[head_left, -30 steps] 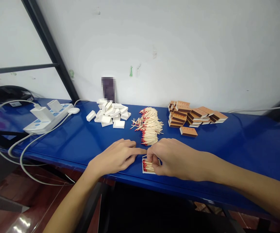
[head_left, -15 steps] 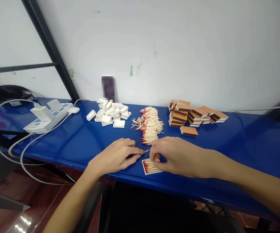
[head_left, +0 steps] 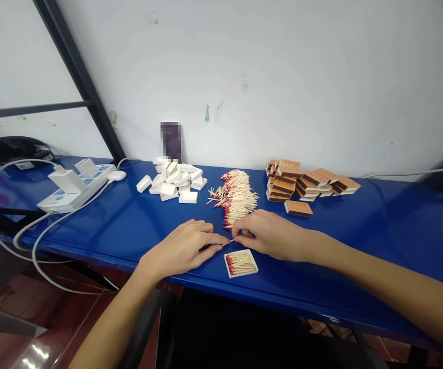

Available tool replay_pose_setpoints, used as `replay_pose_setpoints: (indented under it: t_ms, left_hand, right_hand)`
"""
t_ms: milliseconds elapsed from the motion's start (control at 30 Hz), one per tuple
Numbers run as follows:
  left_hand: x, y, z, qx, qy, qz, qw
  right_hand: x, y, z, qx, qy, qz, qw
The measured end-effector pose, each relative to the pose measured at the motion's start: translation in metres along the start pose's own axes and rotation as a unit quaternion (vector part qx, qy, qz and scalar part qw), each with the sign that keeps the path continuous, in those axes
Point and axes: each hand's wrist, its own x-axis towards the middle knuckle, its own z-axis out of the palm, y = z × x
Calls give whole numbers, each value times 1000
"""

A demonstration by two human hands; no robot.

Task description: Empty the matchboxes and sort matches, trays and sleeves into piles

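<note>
Between my two hands lies a single match (head_left: 228,242). The thumb and forefinger of my left hand (head_left: 188,247) close on one end of it. My right hand (head_left: 271,234) pinches the other end, its fingertips hiding the match head. Just in front of the hands, a white matchbox tray (head_left: 240,274) rests on the blue table, holding several red-headed matches (head_left: 241,263). Behind my right fingertips spreads a big heap of loose matches (head_left: 238,197), with the red heads mostly toward the left.
White empty trays (head_left: 175,179) are piled at the back left, before a blurred dark upright object (head_left: 172,141). Brown matchbox sleeves (head_left: 306,179) are stacked at the back right, one box (head_left: 298,208) lying nearer. A power strip (head_left: 77,189) with cables stands far left.
My right hand has moved up and away from the tray to the match at my left fingertips, uncovering the tray. My left hand has stayed in place.
</note>
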Motion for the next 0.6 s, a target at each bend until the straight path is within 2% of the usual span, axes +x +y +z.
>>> replay_pose_setpoints:
  t_ms: [167,267,467,600]
  left_hand:
    - [0,0,1,2,3,0,1000]
    - [0,0,0,5,2,-1,1000]
    - [0,0,0,10,-3,5,1000]
    - [0,1,1,-5,33,-9,999]
  right_hand:
    - [-1,-1,-5,24,-22,34,999]
    - [-3,-1,-3,49,-29,22,998]
    - [-8,4,9,50,7,5,999]
    - [-8,4,6,48,29,-2,998]
